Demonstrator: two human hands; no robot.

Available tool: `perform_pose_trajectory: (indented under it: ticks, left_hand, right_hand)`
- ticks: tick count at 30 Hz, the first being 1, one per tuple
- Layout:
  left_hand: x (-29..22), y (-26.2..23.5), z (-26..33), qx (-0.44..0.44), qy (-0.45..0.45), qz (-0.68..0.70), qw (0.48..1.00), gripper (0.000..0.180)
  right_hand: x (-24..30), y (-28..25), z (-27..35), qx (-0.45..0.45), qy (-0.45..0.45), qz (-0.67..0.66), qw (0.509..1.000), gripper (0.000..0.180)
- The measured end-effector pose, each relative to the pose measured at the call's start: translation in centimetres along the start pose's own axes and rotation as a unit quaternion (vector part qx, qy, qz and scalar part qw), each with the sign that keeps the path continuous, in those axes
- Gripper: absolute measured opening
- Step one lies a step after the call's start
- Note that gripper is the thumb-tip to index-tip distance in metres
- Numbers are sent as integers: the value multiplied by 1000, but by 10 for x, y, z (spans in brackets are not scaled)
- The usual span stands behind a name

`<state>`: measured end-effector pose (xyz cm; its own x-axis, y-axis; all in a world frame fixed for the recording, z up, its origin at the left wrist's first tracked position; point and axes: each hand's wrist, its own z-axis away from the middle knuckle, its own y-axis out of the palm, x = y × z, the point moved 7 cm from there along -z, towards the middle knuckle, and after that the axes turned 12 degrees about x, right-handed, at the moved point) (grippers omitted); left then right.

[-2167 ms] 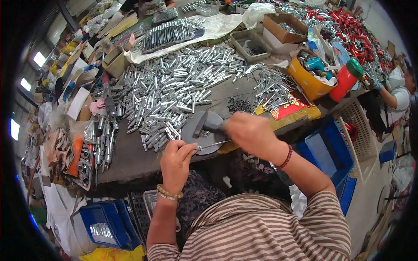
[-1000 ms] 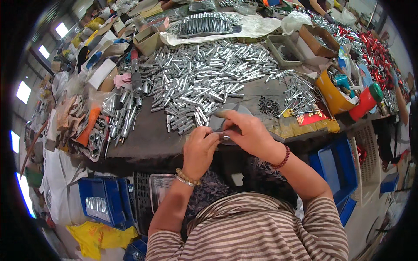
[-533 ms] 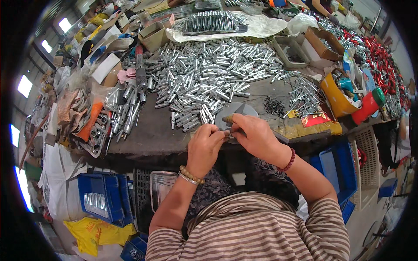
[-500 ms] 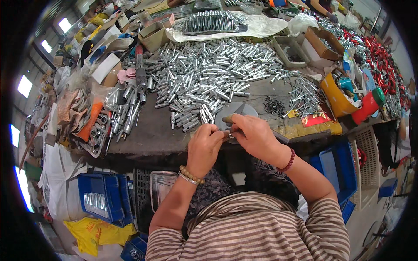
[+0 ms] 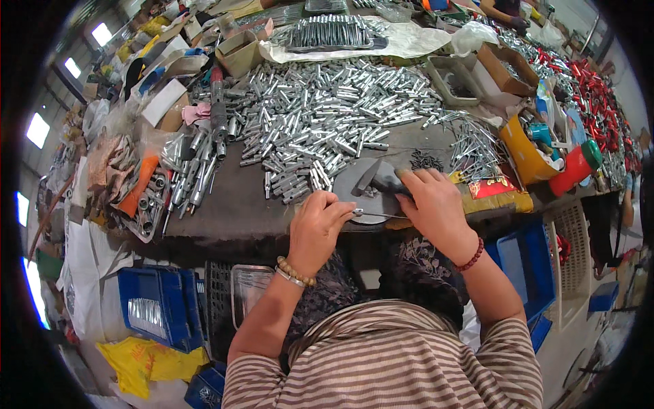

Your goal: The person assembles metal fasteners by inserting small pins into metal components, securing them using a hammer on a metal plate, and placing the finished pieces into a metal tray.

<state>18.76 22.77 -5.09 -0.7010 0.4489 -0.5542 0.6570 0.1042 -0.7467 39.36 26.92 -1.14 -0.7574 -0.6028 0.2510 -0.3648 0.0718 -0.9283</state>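
My left hand is closed in a pinch on a thin metal rod, whose small silver end piece shows at my fingertips. The rod runs right, toward my right hand. That hand curls around a dark metal tool that looks like a hammer; its handle is hidden. The tool is over a round grey metal plate at the table's front edge. Beyond the plate lies a wide pile of silver metal sleeves, a few standing upright near my left hand.
Thin rods and small dark pins lie right of the plate. Further right are a yellow container and a red bottle. Sockets and tools crowd the left. Blue crates stand below. Another person's hand is far right.
My right hand has moved right, away from my left fingertips, and the rod between them now shows. The dark tool has come into clearer view over the plate. My left hand has shifted slightly.
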Motion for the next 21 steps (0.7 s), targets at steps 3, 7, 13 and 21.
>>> perform_pose_trajectory:
  ticks: [3,7,13,21]
  left_hand:
    - [2,1,0,7,-11,12,1000,18]
    - [1,-1,0,1,-1,21,1000,15]
    - [6,4,0,6,-2,41,999,19]
    - [5,1,-1,21,-16,49,998,18]
  right_hand:
    - [-7,6,5,21,19,-10,1000,30]
    - [0,-6,21,-13,47,-178,983,31]
    - [29,-25,44,-127,-58,-120,983,34]
    - [19,-3,29,-33,-12,-155,987,31]
